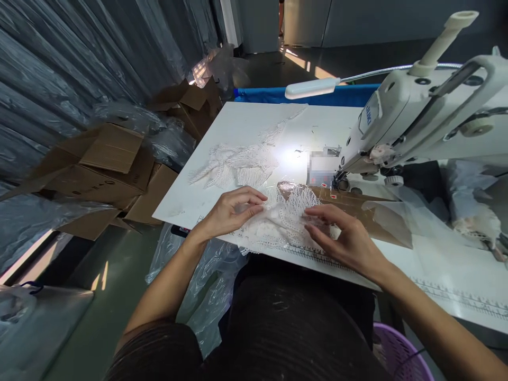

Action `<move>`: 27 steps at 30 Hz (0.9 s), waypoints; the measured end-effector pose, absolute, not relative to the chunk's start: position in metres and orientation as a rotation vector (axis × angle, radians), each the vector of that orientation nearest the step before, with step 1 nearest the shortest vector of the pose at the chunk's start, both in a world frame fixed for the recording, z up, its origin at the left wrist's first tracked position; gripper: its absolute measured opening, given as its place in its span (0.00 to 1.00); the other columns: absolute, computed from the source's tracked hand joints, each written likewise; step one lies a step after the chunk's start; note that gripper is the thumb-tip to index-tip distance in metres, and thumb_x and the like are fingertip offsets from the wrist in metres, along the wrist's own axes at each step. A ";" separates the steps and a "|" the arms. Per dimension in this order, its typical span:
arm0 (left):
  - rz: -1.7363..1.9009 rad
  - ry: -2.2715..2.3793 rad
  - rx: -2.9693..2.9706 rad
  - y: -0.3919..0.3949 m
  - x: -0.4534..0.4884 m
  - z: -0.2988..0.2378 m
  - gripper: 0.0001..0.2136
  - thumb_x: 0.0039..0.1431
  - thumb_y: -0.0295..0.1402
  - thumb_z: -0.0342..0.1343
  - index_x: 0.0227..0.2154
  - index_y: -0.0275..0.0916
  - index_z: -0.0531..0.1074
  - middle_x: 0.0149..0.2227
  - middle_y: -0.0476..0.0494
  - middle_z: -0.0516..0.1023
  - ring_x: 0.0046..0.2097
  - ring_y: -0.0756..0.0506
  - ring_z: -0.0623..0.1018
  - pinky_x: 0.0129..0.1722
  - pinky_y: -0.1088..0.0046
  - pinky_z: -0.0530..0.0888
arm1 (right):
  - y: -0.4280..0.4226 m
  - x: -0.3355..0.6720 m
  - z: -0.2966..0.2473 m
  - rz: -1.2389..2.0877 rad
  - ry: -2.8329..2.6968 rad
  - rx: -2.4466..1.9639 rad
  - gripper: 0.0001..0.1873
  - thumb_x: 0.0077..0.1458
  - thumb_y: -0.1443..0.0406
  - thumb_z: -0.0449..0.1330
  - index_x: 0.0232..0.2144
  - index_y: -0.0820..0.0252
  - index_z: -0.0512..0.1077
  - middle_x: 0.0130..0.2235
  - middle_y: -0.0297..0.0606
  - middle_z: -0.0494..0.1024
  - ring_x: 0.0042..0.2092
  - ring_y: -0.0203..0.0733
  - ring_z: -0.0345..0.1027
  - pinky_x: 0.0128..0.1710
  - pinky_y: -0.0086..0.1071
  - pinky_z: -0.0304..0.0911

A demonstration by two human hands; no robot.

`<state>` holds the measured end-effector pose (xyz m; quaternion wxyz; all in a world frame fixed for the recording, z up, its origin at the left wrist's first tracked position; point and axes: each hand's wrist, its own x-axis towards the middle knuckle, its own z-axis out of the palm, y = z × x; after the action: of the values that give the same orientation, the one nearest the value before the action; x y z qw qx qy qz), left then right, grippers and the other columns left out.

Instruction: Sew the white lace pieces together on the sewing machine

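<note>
Lace piece (283,219), white and crumpled, lay at the near edge of the worktop (254,119), directly between the person's two hands and touching both. Its long axis ran left to right, roughly along the printed ruler (317,255) at that edge.

The left hand (232,211) sat at the lace's left end, its fingers curled in to meet the thumb and pinching the fabric. The right hand (345,238) rested on the right end with its fingers stretched out flat, pressing down rather than gripping.

The far right part of the lace overlapped a brown sheet (365,211), which ran on toward the foot of the sewing machine (416,116). The machine stood beyond the lace and to its right, so the right hand was the nearer of the two.

A second heap of lace (238,164) lay farther back on the worktop, apart from the held piece and under the glare of the lamp (313,87).

Cardboard boxes (107,164) were stacked on the floor to the left, and a purple basket (400,354) stood below the worktop on the right.
</note>
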<state>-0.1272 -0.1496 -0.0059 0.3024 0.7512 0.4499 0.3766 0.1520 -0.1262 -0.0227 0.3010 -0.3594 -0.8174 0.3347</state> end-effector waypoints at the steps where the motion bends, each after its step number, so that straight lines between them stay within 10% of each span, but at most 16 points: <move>1: 1.001 1.187 1.946 -0.147 -0.123 -0.002 0.06 0.63 0.33 0.56 0.38 0.37 0.76 0.42 0.41 0.78 0.44 0.47 0.77 0.44 0.69 0.74 | -0.124 0.150 -0.020 0.892 -2.152 -0.959 0.18 0.60 0.59 0.59 0.52 0.55 0.69 0.48 0.42 0.76 0.47 0.46 0.71 0.46 0.42 0.67; 5: 0.935 1.100 1.834 -0.135 -0.101 0.014 0.09 0.64 0.36 0.55 0.35 0.36 0.74 0.31 0.47 0.76 0.32 0.51 0.75 0.33 0.76 0.72 | -0.116 0.132 -0.011 1.014 -2.135 -0.823 0.35 0.53 0.56 0.66 0.60 0.54 0.61 0.59 0.46 0.68 0.57 0.51 0.63 0.54 0.47 0.63; 10: 0.933 1.127 2.061 -0.128 -0.100 0.018 0.10 0.67 0.37 0.50 0.44 0.39 0.72 0.40 0.43 0.77 0.42 0.48 0.77 0.42 0.70 0.74 | -0.117 0.145 -0.001 1.628 -1.830 -0.835 0.13 0.56 0.55 0.63 0.31 0.59 0.73 0.29 0.35 0.74 0.28 0.36 0.67 0.27 0.30 0.64; 16: 0.672 1.483 2.546 -0.137 -0.105 -0.024 0.18 0.63 0.45 0.54 0.49 0.38 0.67 0.56 0.35 0.68 0.56 0.36 0.69 0.52 0.50 0.69 | -0.122 0.209 0.002 1.792 -1.508 -1.029 0.13 0.56 0.54 0.63 0.30 0.58 0.73 0.24 0.31 0.69 0.23 0.32 0.60 0.19 0.26 0.55; 22: 0.696 1.382 2.954 -0.147 -0.095 -0.037 0.08 0.68 0.32 0.49 0.31 0.38 0.66 0.26 0.50 0.70 0.26 0.50 0.69 0.25 0.73 0.66 | -0.119 0.210 0.004 1.702 -1.660 -1.026 0.15 0.56 0.54 0.63 0.26 0.59 0.72 0.23 0.29 0.64 0.24 0.31 0.55 0.22 0.26 0.54; 27: 0.567 1.261 3.182 -0.136 -0.140 -0.001 0.06 0.66 0.33 0.52 0.32 0.42 0.70 0.23 0.53 0.70 0.21 0.53 0.65 0.19 0.76 0.60 | -0.106 0.185 0.013 1.852 -1.894 -0.853 0.15 0.59 0.55 0.59 0.40 0.59 0.75 0.24 0.28 0.65 0.23 0.30 0.52 0.21 0.26 0.49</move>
<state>-0.1403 -0.1356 -0.0014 -0.1632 0.9049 0.3585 0.1614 0.1847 -0.1056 0.0130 0.1781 -0.3016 -0.6697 0.6548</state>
